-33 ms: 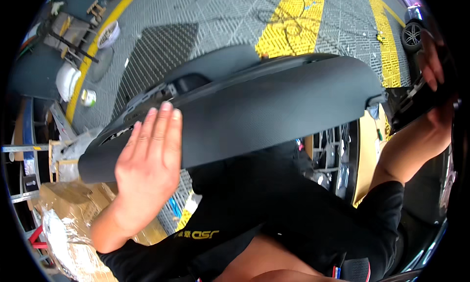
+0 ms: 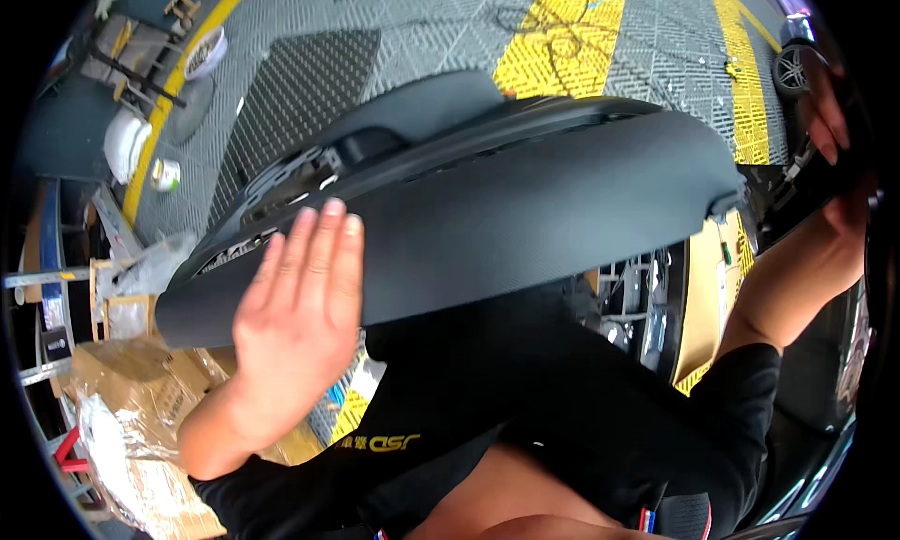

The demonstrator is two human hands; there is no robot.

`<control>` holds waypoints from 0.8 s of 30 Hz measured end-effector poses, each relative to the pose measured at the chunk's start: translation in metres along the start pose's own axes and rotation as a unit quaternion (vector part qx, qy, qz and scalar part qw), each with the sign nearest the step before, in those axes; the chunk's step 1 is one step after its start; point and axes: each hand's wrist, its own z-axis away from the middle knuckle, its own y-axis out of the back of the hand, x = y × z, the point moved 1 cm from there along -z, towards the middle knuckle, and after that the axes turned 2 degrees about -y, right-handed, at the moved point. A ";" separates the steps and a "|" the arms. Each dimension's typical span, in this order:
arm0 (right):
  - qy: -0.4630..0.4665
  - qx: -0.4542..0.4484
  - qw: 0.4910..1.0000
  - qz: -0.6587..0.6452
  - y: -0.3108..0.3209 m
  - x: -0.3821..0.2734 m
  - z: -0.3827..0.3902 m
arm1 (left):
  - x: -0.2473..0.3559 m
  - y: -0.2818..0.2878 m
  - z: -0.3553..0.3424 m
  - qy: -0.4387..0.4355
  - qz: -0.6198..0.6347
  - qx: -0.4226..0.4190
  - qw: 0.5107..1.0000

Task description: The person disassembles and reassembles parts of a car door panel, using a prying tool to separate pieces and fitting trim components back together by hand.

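A long dark grey car dashboard (image 2: pixel 544 198) spans the middle of the view in front of my body, its smooth side facing up. Openings and brackets show along its far left edge, and a raised hood curves up behind. Flat on its left part lies my left hand (image 2: pixel 305 301), fingers stretched out and close together. My right forearm reaches up along the right side, past the dashboard's right end. Near the dark rim, my right hand (image 2: pixel 848 212) is mostly lost against a dark glossy surface; what it touches is hidden.
A plastic-wrapped cardboard box (image 2: pixel 141 381) sits at lower left beside a metal rack (image 2: pixel 56 282). On the grey tile floor are a white bucket (image 2: pixel 206 54), a small tub (image 2: pixel 166 174) and loose cables (image 2: pixel 562 43). A dark car body (image 2: pixel 811 371) stands close on the right.
The dashboard has tilted slightly, so more of its slotted far edge shows. My left hand has shifted a little to the right in view, still flat on it.
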 end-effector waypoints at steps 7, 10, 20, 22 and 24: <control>0.039 -0.253 0.948 0.190 -0.103 0.045 -0.015 | 0.059 -0.061 0.052 -0.009 0.162 0.047 0.986; 0.051 -0.399 0.880 0.251 -0.167 0.056 -0.006 | 0.080 -0.083 0.065 0.014 0.206 0.091 0.974; -0.021 -0.599 0.800 0.027 -0.267 0.073 0.018 | 0.110 -0.122 0.078 0.067 0.251 0.138 0.956; -0.142 -0.633 0.761 -0.028 -0.275 0.067 0.017 | 0.111 -0.123 0.079 0.076 0.255 0.147 0.953; -0.221 -0.637 0.736 -0.052 -0.273 0.074 0.020 | 0.110 -0.126 0.079 0.082 0.261 0.158 0.949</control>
